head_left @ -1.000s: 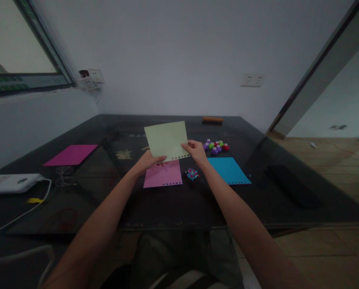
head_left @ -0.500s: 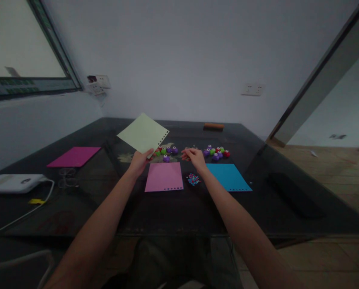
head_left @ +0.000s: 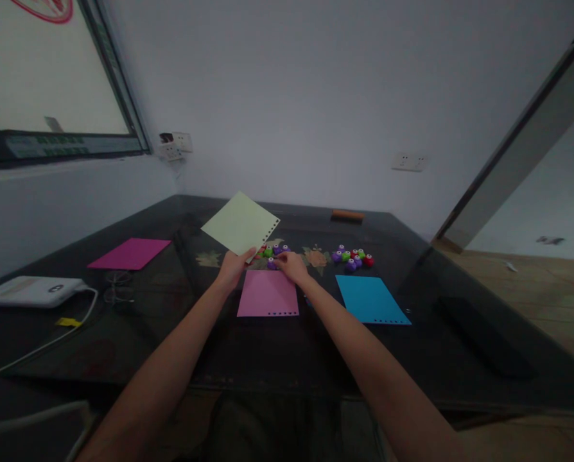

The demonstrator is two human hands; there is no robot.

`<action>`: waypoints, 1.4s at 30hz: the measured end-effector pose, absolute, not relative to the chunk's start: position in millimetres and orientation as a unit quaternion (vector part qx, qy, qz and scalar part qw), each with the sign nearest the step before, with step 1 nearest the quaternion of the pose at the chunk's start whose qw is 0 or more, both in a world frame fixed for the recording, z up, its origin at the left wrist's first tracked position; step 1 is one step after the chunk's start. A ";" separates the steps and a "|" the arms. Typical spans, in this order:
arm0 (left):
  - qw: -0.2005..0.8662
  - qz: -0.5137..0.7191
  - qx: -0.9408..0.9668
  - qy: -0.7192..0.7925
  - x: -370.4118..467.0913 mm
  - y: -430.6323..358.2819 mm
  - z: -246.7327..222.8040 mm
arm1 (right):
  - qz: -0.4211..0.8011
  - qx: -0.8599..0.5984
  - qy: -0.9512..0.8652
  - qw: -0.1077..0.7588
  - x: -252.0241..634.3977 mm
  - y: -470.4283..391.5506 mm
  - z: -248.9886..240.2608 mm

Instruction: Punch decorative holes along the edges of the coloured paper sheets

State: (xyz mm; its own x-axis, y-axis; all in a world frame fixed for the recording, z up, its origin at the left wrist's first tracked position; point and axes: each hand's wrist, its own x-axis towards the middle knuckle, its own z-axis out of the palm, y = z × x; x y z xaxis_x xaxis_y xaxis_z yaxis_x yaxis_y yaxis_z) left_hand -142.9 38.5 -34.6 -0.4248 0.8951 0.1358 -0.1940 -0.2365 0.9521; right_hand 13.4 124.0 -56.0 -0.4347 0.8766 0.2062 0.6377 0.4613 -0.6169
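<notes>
A pale green sheet of paper with punched holes (head_left: 240, 223) is held up, tilted, by its lower corner in my left hand (head_left: 232, 268), whose fingers are closed on it. My right hand (head_left: 293, 265) reaches over the far edge of the pink sheet (head_left: 268, 295). Its fingers are bent together right beside a purple ball with a white eye-like spot (head_left: 271, 263); I cannot tell whether they grip it. Several green, purple and red balls (head_left: 277, 249) sit just behind, partly covered by the green sheet and my left hand.
Right of my right hand lies a blue sheet (head_left: 371, 298), with a second group of coloured balls (head_left: 351, 258) behind it. A magenta sheet (head_left: 129, 253), a white device with a cable (head_left: 31, 292) and a clear object (head_left: 118, 289) are on the left. A brown roll (head_left: 347, 215) lies far back.
My right hand has moved left and come down beside the purple ball, its forearm now covering most of the small bead pile. My left hand still holds up the green sheet. The camera view has shifted slightly.
</notes>
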 end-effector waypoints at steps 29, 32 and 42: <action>0.391 0.672 0.387 0.495 -126.3 33.8 -37.4 | 0.300 -0.449 -0.758 0.365 32.9 119.1 -55.5; 0.395 0.660 0.400 0.499 -118.2 31.1 -36.6 | 0.367 -0.420 -0.727 0.401 48.9 110.9 -50.5; 0.369 0.605 0.477 0.520 -86.1 19.8 -36.9 | 0.609 -0.338 -0.589 0.410 113.4 53.2 -29.9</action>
